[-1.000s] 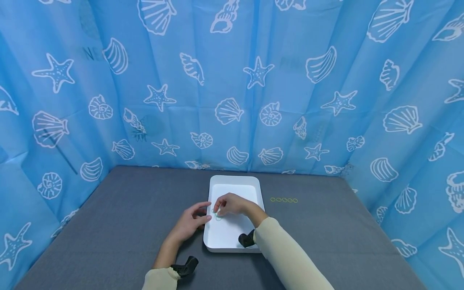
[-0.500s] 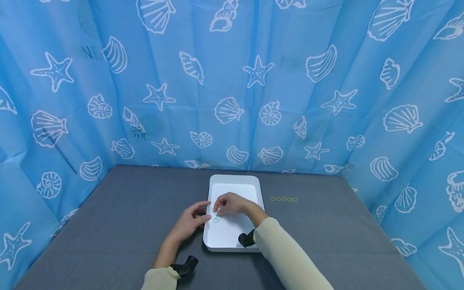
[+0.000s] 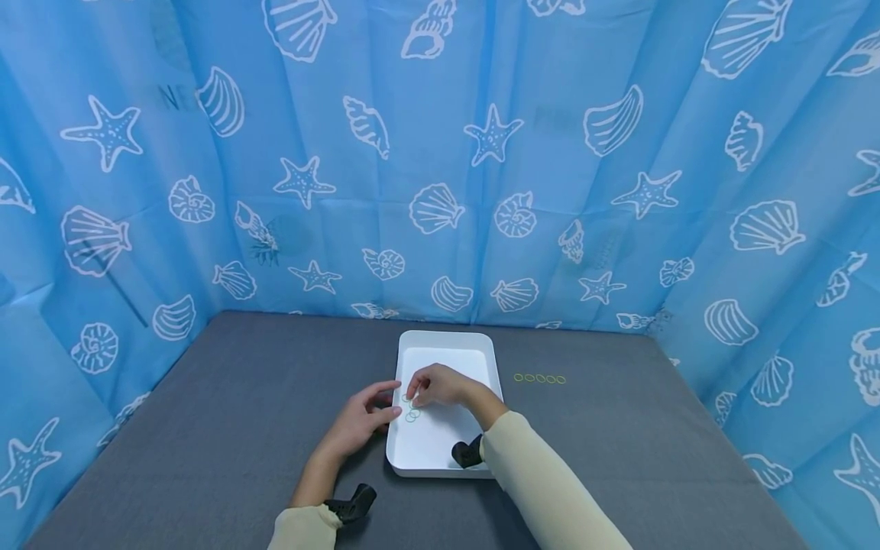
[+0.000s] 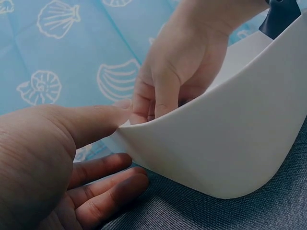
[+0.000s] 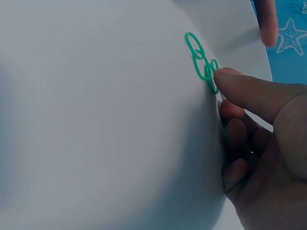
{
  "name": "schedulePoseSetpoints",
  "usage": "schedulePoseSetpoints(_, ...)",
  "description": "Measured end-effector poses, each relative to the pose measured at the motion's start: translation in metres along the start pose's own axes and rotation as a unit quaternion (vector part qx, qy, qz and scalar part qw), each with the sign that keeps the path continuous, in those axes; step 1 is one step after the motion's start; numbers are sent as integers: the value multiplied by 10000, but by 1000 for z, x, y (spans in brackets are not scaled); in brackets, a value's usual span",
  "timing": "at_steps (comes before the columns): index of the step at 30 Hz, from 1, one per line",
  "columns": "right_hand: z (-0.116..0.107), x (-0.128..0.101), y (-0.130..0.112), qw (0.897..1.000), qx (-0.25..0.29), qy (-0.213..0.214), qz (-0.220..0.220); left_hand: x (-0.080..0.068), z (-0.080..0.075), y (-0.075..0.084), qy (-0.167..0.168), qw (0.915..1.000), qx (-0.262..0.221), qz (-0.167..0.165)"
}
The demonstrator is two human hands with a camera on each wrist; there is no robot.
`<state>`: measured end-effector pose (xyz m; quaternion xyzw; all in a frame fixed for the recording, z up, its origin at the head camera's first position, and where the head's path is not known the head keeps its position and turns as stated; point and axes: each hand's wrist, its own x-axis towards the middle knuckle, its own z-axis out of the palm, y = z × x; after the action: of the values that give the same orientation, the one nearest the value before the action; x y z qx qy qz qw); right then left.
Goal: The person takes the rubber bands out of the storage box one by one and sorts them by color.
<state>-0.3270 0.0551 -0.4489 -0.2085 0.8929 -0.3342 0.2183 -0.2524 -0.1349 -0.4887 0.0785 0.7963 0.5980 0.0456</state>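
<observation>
Several thin green rings (image 5: 199, 67) lie overlapping in a short chain on the floor of the white tray (image 3: 440, 451), by its left side. My right hand (image 3: 438, 386) reaches into the tray, thumb and forefinger pinching at the last ring of the chain. The right wrist view shows the thumb tip over that ring's edge and the other fingers curled beneath. At the tray's left rim is my left hand (image 3: 359, 416). Its thumb rests on the rim in the left wrist view, while its loosely bent fingers (image 4: 112, 196) lie outside the wall.
Several yellow rings (image 3: 539, 379) lie in a row on the grey tabletop (image 3: 584, 435), right of the tray. A blue curtain (image 3: 426, 153) with white shell prints stands behind and along both sides. Black wrist devices (image 3: 352, 504) sit at both cuffs.
The green rings nearest me have shifted slightly and show as separate overlapping loops beside the right fingertips. Both hands have kept almost the same place, and the tray has stayed still.
</observation>
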Motion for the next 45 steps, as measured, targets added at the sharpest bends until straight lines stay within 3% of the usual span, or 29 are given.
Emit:
schedulePoseSetpoints(9, -1, -1, 1, 9996, -51, 217, 159, 1, 0, 0, 41, 10000, 5, -45)
schedulePoseSetpoints(31, 2, 2, 3, 9992, -194, 206, 298, 1, -1, 0, -32, 10000, -37, -29)
schedulePoseSetpoints(45, -2, 1, -3, 9986, -460, -76, 251, 1, 0, 0, 53, 9999, -25, -104)
